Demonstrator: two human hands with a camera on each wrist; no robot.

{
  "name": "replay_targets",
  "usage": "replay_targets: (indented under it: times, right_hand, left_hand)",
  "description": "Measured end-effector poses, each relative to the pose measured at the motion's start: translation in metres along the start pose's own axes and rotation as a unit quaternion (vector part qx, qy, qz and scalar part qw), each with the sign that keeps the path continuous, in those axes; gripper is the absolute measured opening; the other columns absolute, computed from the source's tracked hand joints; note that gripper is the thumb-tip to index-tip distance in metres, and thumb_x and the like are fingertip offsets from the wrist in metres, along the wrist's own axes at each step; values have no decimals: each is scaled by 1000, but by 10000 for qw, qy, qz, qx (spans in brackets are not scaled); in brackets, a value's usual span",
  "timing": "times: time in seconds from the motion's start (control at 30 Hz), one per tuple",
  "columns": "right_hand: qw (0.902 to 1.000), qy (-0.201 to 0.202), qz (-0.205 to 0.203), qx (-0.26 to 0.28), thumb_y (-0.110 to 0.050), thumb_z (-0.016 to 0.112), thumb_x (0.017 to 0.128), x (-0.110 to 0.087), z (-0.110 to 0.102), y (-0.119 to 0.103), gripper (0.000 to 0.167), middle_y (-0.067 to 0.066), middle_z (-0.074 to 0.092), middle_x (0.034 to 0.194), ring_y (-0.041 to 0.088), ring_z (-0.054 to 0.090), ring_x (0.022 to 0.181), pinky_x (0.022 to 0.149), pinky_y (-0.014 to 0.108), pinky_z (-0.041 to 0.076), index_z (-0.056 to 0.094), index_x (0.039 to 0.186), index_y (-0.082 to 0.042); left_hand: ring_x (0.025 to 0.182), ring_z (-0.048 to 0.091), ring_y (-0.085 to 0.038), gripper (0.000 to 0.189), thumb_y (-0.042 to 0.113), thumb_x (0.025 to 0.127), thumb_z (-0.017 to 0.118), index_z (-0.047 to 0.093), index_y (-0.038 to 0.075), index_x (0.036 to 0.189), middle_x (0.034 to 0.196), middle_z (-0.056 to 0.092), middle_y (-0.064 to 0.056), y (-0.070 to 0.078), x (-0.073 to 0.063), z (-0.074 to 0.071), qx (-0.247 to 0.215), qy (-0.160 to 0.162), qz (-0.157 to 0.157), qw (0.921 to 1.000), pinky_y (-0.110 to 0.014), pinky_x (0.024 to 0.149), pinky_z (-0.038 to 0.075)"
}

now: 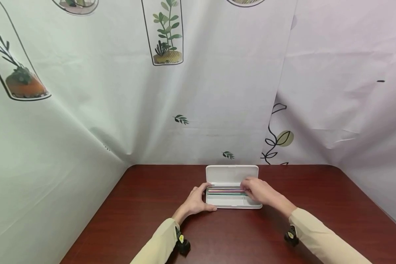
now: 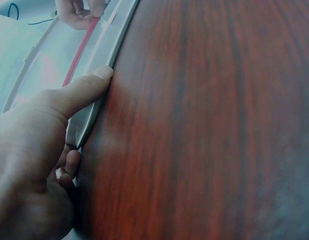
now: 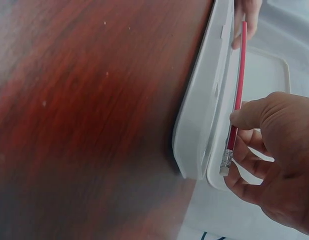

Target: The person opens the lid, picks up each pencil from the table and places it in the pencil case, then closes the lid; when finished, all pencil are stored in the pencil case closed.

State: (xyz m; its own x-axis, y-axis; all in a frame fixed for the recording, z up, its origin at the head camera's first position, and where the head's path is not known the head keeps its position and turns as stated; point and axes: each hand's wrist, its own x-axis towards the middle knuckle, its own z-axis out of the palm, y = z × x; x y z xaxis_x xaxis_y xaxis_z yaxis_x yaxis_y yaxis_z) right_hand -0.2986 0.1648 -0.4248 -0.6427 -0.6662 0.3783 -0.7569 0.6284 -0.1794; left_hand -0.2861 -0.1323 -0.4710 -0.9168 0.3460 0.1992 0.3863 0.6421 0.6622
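Observation:
A white pencil case (image 1: 226,206) lies on the table with its lid (image 1: 231,173) raised at the back. Several thin coloured pencils (image 1: 222,191) are lined up lengthwise inside it. My left hand (image 1: 195,201) grips the case's left end, thumb (image 2: 89,90) along the front edge and fingers at the far side. With thumb and fingers, my right hand (image 1: 258,190) pinches a red pencil (image 3: 241,75) near its eraser end, over the right part of the case. The eraser and metal band show in the right wrist view; the left hand is partly visible beyond the pencil's other end.
The dark red wooden table (image 1: 231,234) has rounded back corners. A pale curtain (image 1: 217,91) with printed plants hangs directly behind it and along both sides. Each forearm wears a light sleeve (image 1: 160,238) with a small black device (image 1: 291,235) at the wrist.

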Motion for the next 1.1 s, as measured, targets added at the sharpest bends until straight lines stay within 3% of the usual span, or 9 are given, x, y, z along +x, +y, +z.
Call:
replay_targets:
  times: [0.27,0.7,0.93,1.1]
  right_hand:
    - [9998,86,-194,-19,5,70,81,1,7,1,19,-1,57,82,13,56,73,63,34,50,66,85,-12]
    - [9995,206,-234,-55,8,67,79,-1,7,1,21,-3,56,82,12,55,72,63,34,49,66,84,-12]
    - [9988,426,123,-185,5,68,81,-4,-6,8,16,-3,59,84,15,54,73,65,36,49,68,87,-10]
    - [9941,979,391,-254,3,69,81,-4,-23,15,13,-1,61,84,16,55,73,64,38,49,70,89,-6]
  left_hand:
    - [99,46,-21,87,33,66,94,50,15,140,105,50,-6,2,1,1,3,-82,-36,10000,-39,83,42]
    - [98,46,-21,86,32,66,94,51,14,139,103,49,-5,3,3,1,13,-64,-9,10000,-38,82,42]
    - [100,46,-22,88,33,67,93,49,14,141,106,50,-6,1,2,0,14,-94,-57,9999,-41,84,42]
    - [99,46,-22,88,33,67,94,50,14,140,105,50,-6,0,1,-1,-1,-78,-36,10000,-41,83,42]
